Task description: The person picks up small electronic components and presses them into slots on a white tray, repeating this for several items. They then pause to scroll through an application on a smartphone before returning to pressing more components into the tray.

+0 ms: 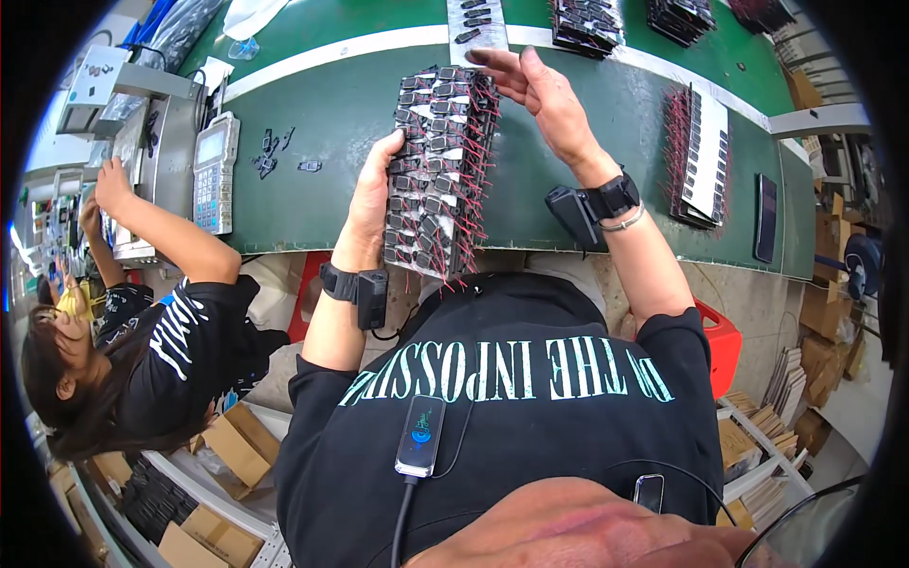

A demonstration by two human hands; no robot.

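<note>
A tall stack of sheets (431, 180) carries rows of small black rectangular parts, with thin red wires sticking out along its right side. My left hand (371, 194) grips it by the left edge, thumb on the upper face and the other fingers hidden beneath. The stack reaches over the near edge of the green table. By its far right corner, my right hand (549, 99) is open, fingers stretched to the left and dark at the tips. Whether those fingertips touch the stack I cannot tell. Beyond them lies a pale strip (485, 33) bearing a few similar black parts.
Another wired stack (705, 156) and a phone (766, 218) lie to the right. More stacks (584, 26) stand at the far side. Left are loose black parts (268, 156), a keypad device (216, 175) and a co-worker (161, 350) at a machine. A red stool (722, 350) stands behind.
</note>
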